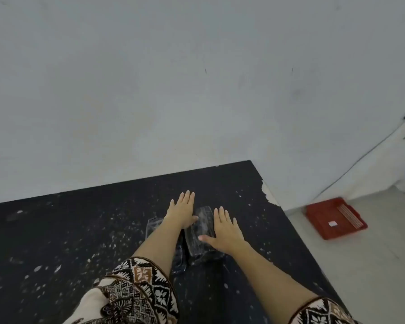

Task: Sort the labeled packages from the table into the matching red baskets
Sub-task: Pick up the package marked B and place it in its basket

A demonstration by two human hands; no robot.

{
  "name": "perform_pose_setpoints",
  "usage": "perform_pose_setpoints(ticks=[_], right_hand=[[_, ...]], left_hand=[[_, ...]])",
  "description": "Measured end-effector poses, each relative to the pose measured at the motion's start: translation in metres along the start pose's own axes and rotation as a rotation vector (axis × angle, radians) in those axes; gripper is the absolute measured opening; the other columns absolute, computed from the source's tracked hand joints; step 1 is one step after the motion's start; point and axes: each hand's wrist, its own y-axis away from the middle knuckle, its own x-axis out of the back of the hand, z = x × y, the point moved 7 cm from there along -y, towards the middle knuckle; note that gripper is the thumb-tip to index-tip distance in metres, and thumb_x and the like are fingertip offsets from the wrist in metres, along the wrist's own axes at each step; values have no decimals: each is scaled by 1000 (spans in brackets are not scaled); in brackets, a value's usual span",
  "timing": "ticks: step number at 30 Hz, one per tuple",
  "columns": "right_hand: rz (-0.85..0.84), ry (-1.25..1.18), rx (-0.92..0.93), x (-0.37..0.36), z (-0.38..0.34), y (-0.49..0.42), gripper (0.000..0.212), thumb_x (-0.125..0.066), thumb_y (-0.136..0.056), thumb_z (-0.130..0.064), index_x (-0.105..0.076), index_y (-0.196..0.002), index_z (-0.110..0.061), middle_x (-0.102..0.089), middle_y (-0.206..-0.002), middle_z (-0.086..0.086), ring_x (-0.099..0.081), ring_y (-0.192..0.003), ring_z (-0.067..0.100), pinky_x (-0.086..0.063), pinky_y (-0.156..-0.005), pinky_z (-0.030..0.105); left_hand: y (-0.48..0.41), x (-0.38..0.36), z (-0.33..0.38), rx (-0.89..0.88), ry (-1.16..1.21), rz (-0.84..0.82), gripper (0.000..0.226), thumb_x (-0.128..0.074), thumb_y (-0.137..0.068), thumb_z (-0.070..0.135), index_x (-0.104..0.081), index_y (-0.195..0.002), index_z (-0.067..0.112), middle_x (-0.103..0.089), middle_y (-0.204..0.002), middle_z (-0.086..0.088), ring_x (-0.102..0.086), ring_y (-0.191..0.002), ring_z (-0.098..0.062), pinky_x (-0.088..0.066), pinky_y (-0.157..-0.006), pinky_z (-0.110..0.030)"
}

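Presently, one black bench, its top speckled with pale flecks and chipped at the far right edge, set against a plain grey-white wall.

Item: clear plastic packages, a small cluster lying on the bench right of centre, under and between the two hands. At least two can be made out (glare and blur hide any labels, so their number and marking cannot be told for sure). One lies beneath the left forearm, another stands between the hands.

Item: left hand, palm down, fingers stretched and spread toward the far edge, grip open and holding nothing; the thumb touches the far end of the middle package.

Item: right hand, palm down, fingers likewise spread, grip open; it lies flat beside and partly over the right package, thumb pointing left across the plastic.

Item: patterned sleeves, brown, black and cream, on both arms at the near edge of view.

Item: red basket, on the pale floor to the right of the bench and well apart from the packages. It holds a small white label and some pale thin sticks along its right side.
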Motion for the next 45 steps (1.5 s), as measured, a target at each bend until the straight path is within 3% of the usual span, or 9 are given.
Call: perform_pose_setpoints(ticks=[8,17,25,29,33,35,39,42,45], right_hand=[[-66,-15,-40,-38,3,15,117,-51,-79,-69,19,-150,-8,8,-163,14,0,-151,29,-8,-121,48],[-20,-173,-77,-36,7,15,115,-63,-81,-55,12,-151,-4,-25,-158,12,-27,-144,27,-16,-121,43],[111,-364,-117,2,20,-1,102,-70,-83,-15,2,-152,-32,7,-161,19,-26,-142,42,-36,-111,51],[224,-402,-103,24,27,-4,87,-59,-88,-2,-13,-149,-43,11,-160,23,-51,-123,37,-45,-102,42],[280,-581,-106,38,28,-2,78,-50,-84,12,-39,-142,-39,3,-161,19,-38,-134,36,-43,-105,40],[327,-699,-133,46,27,-1,72,-48,-81,14,-51,-134,-34,-6,-161,17,-28,-142,34,-37,-108,36],[466,-963,-201,65,31,0,57,-44,-79,8,-58,-127,-18,-39,-150,13,-39,-136,28,-34,-114,38],[475,-1226,-319,65,40,-5,58,-45,-85,-2,-45,-141,-18,-44,-145,3,-54,-106,13,-45,-91,27],[454,-1384,-434,58,49,-15,48,-51,-91,-13,-49,-139,-16,-47,-144,4,-50,-120,19,-36,-92,26]], left_hand=[[-4,-35,13,-35,128,-168,94,-51,-91,48,14,-153,18,11,-164,-6,8,-151,-30,-11,-119,-55],[-13,-29,9,-26,325,-50,96,-63,-84,47,-7,-154,12,-15,-157,-14,-11,-145,-37,-24,-115,-46],[-21,14,-1,119,726,255,69,-73,-75,37,-40,-131,13,-40,-133,-11,-37,-125,-34,-37,-99,-40],[-24,30,-7,164,872,274,69,-64,-82,46,-37,-138,16,-46,-138,-14,-49,-123,-32,-42,-100,-41],[-26,32,-14,222,869,201,75,-46,-89,58,-22,-152,26,-36,-154,-12,-33,-141,-35,-31,-111,-47],[-25,31,-16,251,852,160,70,-39,-91,59,-28,-151,25,-38,-154,-9,-33,-142,-34,-33,-113,-47],[-19,32,-22,337,982,154,50,-39,-94,54,-57,-125,20,-59,-128,-9,-56,-114,-31,-55,-90,-45],[-15,35,-31,415,1114,178,43,-44,-93,52,-54,-113,16,-57,-121,-10,-59,-107,-31,-60,-72,-42],[-15,39,-37,431,1181,207,40,-53,-91,48,-57,-109,12,-60,-117,-12,-63,-103,-30,-59,-61,-36]])
